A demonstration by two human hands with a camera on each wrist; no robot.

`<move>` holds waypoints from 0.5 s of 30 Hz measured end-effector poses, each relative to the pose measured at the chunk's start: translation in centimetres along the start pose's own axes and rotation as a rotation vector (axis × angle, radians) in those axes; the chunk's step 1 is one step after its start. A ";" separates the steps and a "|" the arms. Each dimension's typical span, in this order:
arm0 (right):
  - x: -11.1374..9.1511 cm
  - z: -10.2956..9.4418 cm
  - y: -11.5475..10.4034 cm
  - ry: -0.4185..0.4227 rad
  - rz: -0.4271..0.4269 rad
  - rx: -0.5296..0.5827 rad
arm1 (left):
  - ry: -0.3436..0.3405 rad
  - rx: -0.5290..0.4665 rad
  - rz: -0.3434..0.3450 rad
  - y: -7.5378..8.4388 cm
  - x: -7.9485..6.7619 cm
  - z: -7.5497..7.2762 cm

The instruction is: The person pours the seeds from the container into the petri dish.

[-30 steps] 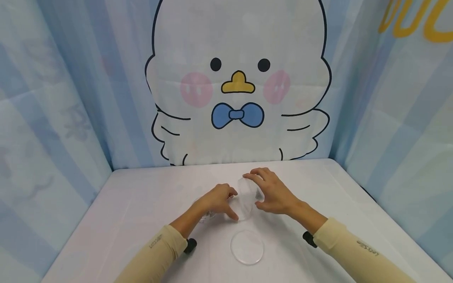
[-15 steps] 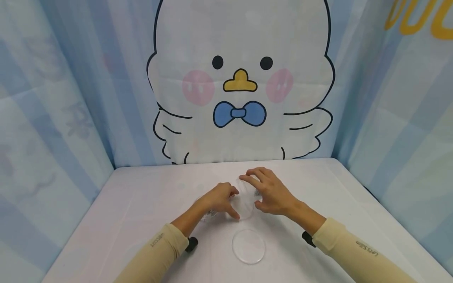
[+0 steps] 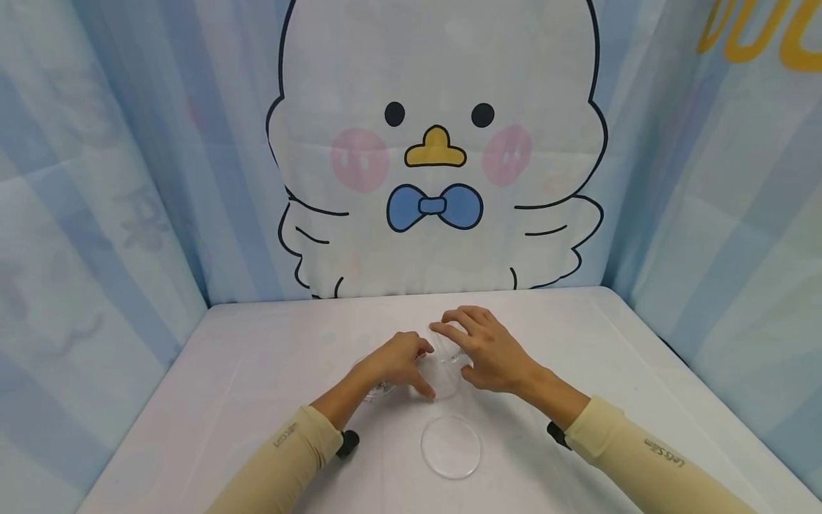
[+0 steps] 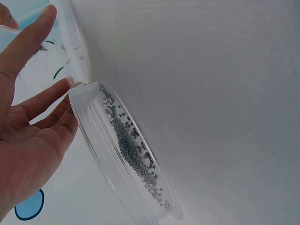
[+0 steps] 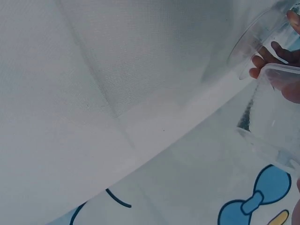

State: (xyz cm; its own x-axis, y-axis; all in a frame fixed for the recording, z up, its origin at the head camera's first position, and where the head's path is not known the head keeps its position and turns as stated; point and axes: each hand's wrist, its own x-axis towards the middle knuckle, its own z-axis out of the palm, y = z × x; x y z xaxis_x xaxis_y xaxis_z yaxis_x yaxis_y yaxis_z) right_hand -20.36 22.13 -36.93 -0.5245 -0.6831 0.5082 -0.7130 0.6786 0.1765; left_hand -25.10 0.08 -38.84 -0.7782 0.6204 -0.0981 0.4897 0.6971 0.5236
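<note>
My right hand (image 3: 494, 350) grips a clear plastic tub (image 5: 281, 110) from the right, thumb and fingers spread around it. The tub is tilted, with small dark beads (image 5: 244, 117) gathered low along one side. My left hand (image 3: 394, 364) curves its thumb and fingers around a second clear plastic container (image 3: 443, 382), just below and left of the tub. Near my left wrist lies another clear container (image 4: 101, 140), holding many small dark beads (image 4: 131, 150). Transparency and my fingers hide much of where the two held containers meet.
A clear round lid or ring (image 3: 451, 447) lies flat on the white table (image 3: 270, 400) between my forearms. Blue-striped cloth walls (image 3: 726, 250) rise at both sides, and one with a printed white bird (image 3: 430, 257) stands behind.
My right hand has shifted a little left, tipping the tub further. The beads in it have moved leftward. My left hand has stayed nearly in place.
</note>
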 end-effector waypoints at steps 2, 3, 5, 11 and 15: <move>0.0 0.0 0.0 0.002 -0.013 -0.006 | 0.004 0.005 0.005 -0.1 0.0 0.0; 0.1 0.0 0.0 0.001 -0.017 -0.009 | 0.005 0.005 0.006 -0.1 0.1 0.0; 0.1 0.0 0.0 -0.002 -0.023 -0.019 | 0.009 0.002 0.006 -0.1 0.1 0.0; 0.1 0.2 0.0 -0.006 -0.021 -0.027 | 0.010 -0.011 -0.001 -0.1 0.0 0.0; 0.1 0.1 0.0 -0.008 -0.019 -0.035 | 0.008 -0.012 -0.011 -0.1 0.0 0.1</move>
State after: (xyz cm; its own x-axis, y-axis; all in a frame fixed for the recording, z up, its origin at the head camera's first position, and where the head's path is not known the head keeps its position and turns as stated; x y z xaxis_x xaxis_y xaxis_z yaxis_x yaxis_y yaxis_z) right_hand -20.42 22.01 -36.97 -0.5148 -0.6977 0.4981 -0.7061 0.6746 0.2152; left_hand -25.15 0.06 -38.99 -0.7864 0.6100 -0.0974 0.4764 0.6993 0.5329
